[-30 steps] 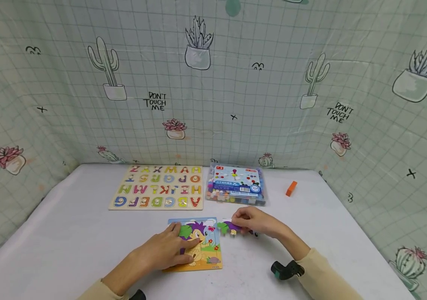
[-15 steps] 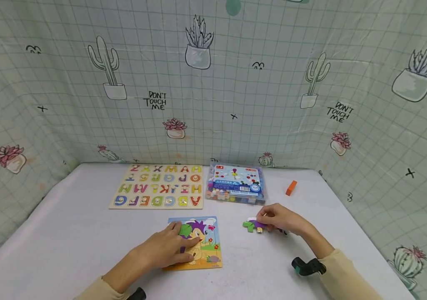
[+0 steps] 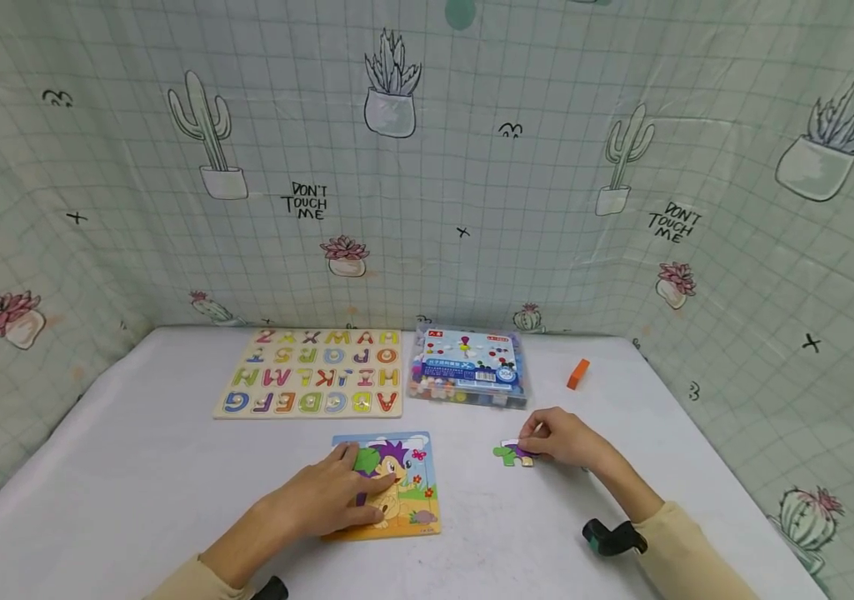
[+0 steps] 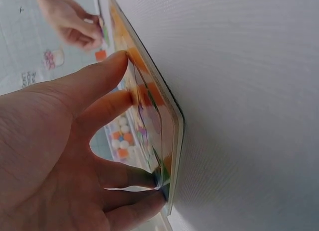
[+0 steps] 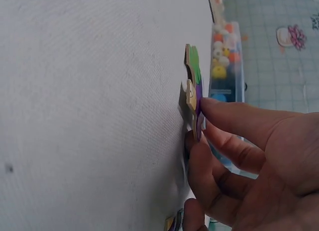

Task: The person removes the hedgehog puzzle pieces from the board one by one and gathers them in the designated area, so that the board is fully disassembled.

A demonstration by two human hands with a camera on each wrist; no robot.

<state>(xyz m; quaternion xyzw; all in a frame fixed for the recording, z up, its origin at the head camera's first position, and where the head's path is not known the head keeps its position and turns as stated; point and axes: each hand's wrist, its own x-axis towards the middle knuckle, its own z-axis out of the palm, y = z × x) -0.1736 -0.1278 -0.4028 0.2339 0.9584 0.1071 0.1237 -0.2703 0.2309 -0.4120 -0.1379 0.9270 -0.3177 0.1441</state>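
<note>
My left hand (image 3: 329, 497) rests spread on a small wooden jigsaw puzzle (image 3: 425, 492) with a purple-haired cartoon hedgehog. In the left wrist view, its fingertips touch the surface of the puzzle (image 4: 167, 109) and partly cover the picture. Off to the right, my right hand (image 3: 561, 437) pinches a green and purple puzzle piece (image 3: 507, 455) between thumb and fingers. The right wrist view has this puzzle piece (image 5: 195, 86) tilted just off the white table. Another small puzzle piece (image 5: 172, 223) shows partly at the bottom there, below the curled fingers.
A wooden alphabet board (image 3: 308, 375) lies at the back left. Beside it is a clear plastic box (image 3: 467, 367) of coloured parts with a blue label. An orange block (image 3: 578, 374) sits farther right. Patterned cloth (image 3: 427, 183) hangs behind the white table (image 3: 134, 467).
My right hand has moved right, away from the hedgehog puzzle, carrying the green and purple piece. My left hand stays on the puzzle. The head view has shifted slightly.
</note>
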